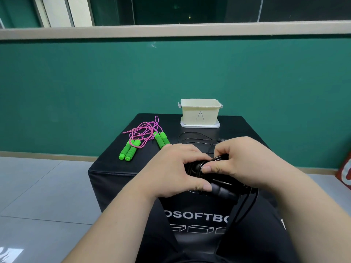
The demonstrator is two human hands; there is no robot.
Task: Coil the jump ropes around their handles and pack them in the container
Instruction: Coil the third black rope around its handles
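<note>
Both grips are busy with the black jump rope (222, 191), held just above the near edge of the counter (114, 162). The left grip (176, 168) is wrapped around the handle bundle, fingers curled over the top and thumb pressed against the ribbed black handle from the near side. The right grip (247, 160) is closed around the same bundle from the other side, with its thumb pinning a few turns of black cord (197, 136) down on the handles. So neither one is open at all. Some cord is already looped around the handles, a loose loop of it lies on the counter behind the grips, and another strand hangs off the near side below the right grip.

To the left there are two pairs of green foam handles (129, 149), each pair lying side by side, with pink cord (142, 130) in a loose tangle between and behind them, not coiled.

The cream container (188, 114) with an "A" drawn on it sits at the far edge of the counter on a white lid (200, 126). Can't see into it from here.
</note>
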